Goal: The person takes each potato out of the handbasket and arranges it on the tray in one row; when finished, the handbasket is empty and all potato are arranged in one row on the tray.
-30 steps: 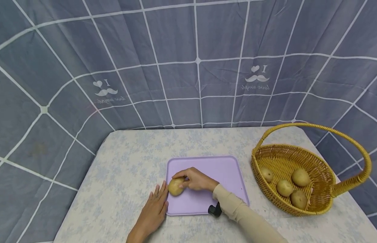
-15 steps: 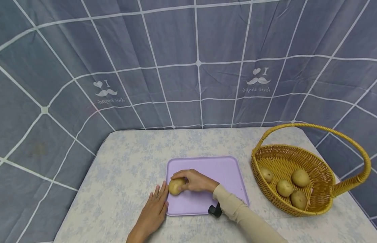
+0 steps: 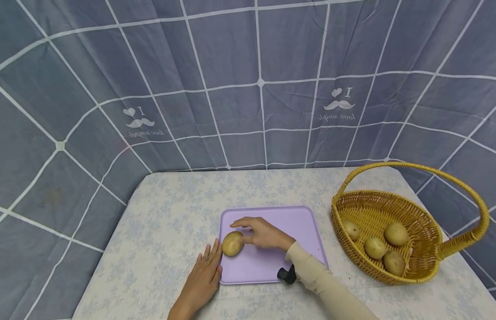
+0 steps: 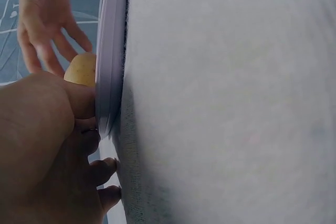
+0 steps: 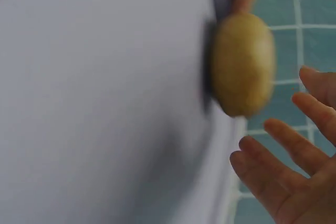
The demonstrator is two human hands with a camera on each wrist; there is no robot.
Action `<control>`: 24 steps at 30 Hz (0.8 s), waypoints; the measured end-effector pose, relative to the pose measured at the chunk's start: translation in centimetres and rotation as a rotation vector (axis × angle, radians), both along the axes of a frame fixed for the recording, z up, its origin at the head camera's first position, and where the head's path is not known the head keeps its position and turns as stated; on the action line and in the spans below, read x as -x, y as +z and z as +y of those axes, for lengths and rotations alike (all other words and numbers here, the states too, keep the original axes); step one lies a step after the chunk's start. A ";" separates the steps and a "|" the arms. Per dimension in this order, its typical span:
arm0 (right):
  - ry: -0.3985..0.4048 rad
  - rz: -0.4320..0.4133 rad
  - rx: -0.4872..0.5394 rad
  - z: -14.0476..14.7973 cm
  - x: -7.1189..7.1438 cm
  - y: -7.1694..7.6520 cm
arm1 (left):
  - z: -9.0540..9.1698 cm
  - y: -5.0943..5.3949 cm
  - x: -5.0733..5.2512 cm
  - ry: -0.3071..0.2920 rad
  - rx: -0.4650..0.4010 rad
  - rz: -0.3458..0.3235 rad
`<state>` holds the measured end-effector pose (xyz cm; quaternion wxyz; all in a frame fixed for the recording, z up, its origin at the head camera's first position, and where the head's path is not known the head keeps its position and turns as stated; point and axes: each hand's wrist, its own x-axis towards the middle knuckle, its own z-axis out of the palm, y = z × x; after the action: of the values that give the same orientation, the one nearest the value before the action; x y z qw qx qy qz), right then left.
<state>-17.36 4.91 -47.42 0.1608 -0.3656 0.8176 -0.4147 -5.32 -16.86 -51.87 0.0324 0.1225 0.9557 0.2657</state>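
Observation:
In the head view a potato [image 3: 232,244] lies at the left side of the purple tray [image 3: 272,271]. My right hand [image 3: 264,233] is spread just right of it, and in the right wrist view a gap shows between the fingers [image 5: 294,145] and the potato [image 5: 243,65]. My left hand [image 3: 202,275] rests flat on the table, its fingertips at the tray's left rim beside the potato. The left wrist view shows the left hand [image 4: 47,129] against the tray rim [image 4: 109,51], partly hiding the potato [image 4: 81,70].
A wicker basket [image 3: 422,222] with a tall handle stands to the right, holding several potatoes [image 3: 396,234]. A black object [image 3: 287,274] is by the right wrist at the tray's front edge. A grid-patterned curtain [image 3: 232,106] hangs behind the floral tablecloth [image 3: 172,209].
My right hand has let go of the potato and drawn back slightly to the right, its fingers lifting off. The potato stays on the tray. My left hand has hardly moved.

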 end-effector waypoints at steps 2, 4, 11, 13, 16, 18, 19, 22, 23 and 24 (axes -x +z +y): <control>-0.037 0.002 0.039 1.3 -0.1 0.8 | 0.1 0.0 0.0 0.003 -0.002 -0.001; -0.082 0.020 0.075 3.0 -0.3 1.8 | 0.1 -0.1 0.0 0.005 -0.007 0.000; -0.277 0.146 0.190 10.7 -1.8 5.7 | 0.1 0.0 -0.1 0.015 -0.021 -0.018; -0.341 0.187 0.217 13.2 -2.4 6.7 | 0.1 0.0 0.0 0.017 -0.019 -0.020; -0.449 0.218 0.236 16.9 -3.5 7.9 | 0.1 0.0 0.0 0.018 -0.022 -0.023; -0.532 0.219 0.228 19.3 -4.0 8.5 | 0.1 -0.1 0.1 0.017 -0.024 -0.022; -0.579 0.214 0.208 20.6 -4.2 8.6 | 0.1 -0.1 0.1 0.015 -0.023 -0.022; -0.684 0.216 0.066 24.4 -4.3 8.3 | 0.1 -0.2 0.0 0.015 -0.019 -0.018; -0.712 0.218 -0.010 25.6 -4.3 8.0 | 0.0 -0.2 -0.1 0.014 -0.016 -0.012; -0.733 0.222 -0.092 26.8 -4.2 7.6 | 0.0 -0.2 -0.1 0.012 -0.015 -0.006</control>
<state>-13.20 31.72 -39.82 -0.0715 -0.0844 0.9242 -0.3654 -5.25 -16.83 -52.04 0.0330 0.1162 0.9543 0.2735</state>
